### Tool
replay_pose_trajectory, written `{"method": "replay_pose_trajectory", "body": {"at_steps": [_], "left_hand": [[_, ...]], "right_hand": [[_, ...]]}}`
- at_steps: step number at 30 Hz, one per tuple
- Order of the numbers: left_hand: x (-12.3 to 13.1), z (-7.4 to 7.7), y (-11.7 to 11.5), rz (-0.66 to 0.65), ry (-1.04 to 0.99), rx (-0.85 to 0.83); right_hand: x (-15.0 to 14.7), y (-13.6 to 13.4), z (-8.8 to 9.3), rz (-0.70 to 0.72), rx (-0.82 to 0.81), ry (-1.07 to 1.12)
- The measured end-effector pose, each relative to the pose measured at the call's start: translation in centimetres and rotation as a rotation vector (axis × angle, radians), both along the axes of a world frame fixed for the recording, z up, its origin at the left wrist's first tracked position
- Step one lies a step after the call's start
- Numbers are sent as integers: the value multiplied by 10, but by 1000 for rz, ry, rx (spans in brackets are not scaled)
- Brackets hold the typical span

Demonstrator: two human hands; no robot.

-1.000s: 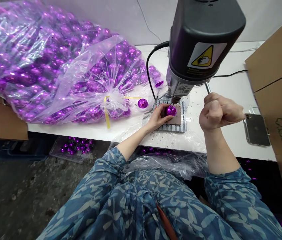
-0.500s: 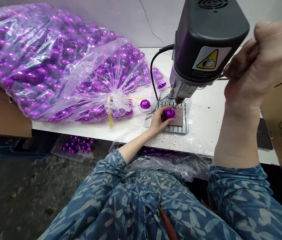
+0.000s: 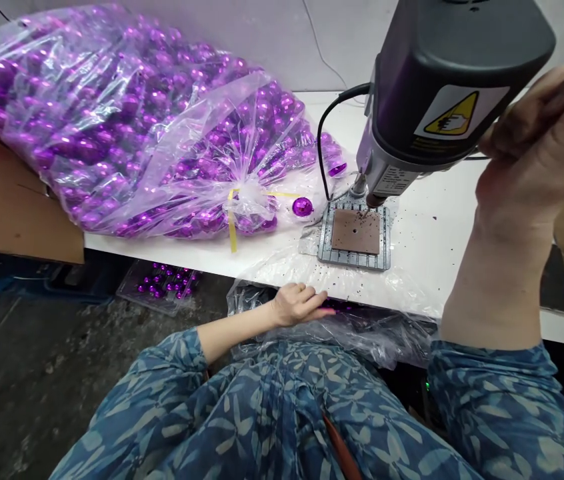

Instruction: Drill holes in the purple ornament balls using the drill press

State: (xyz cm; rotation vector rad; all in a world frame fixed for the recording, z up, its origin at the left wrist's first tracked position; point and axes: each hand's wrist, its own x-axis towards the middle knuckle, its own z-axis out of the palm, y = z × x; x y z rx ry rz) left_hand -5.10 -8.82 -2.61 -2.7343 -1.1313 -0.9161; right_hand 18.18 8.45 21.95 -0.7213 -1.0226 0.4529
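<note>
My left hand [image 3: 298, 304] lies below the table edge on a clear plastic bag [image 3: 372, 333] in my lap. Its fingers are stretched out loosely, with a bit of purple showing at the fingertips. My right hand [image 3: 537, 140] is raised to the right of the drill press head [image 3: 442, 87] and closed in a fist around its lever, which is mostly hidden. The brown pad [image 3: 355, 231] on the grey base plate [image 3: 387, 253] under the drill bit [image 3: 375, 200] is bare. One loose purple ball [image 3: 303, 207] sits left of the plate.
A big clear bag of purple balls [image 3: 127, 133] fills the table's left side. A tray of purple balls [image 3: 162, 283] lies on the floor below. Cardboard [image 3: 7, 200] stands at the left, and a phone [image 3: 557, 280] shows partly behind my right arm.
My left hand has left the brown pad with the purple ball and dropped to the bag in my lap. My right hand rose from low beside the press.
</note>
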Motion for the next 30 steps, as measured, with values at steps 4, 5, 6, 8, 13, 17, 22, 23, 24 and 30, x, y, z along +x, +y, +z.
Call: {"method": "replay_pose_trajectory", "body": {"at_steps": [4,5,6,8,13,17,22,23,24,30], "left_hand": [[1,53,90,384,-174,-219],[3,65,114,507,-145,-277],[5,76,135,631,-79,-342],[11,90,168,788,99,-521],[15,87,185,730,169,-628],[-3,75,173,562,-349,-407],[-6,57,156,129,-978,-790],[-2,54,153,75,-1040,-897],[3,51,151,41,-1089,-984],[39,35,150,52,-1161,-1115]], "right_hand": [[-1,2,-2,3,70,42],[-1,3,-2,10,65,45],[-1,3,-1,21,64,45],[-2,3,-1,35,86,51],[-4,-2,2,91,106,101],[-5,-1,1,88,130,95],[-7,2,2,43,138,79],[-7,1,2,38,133,62],[-7,0,2,33,129,40],[-3,3,-4,37,222,-22]]}}
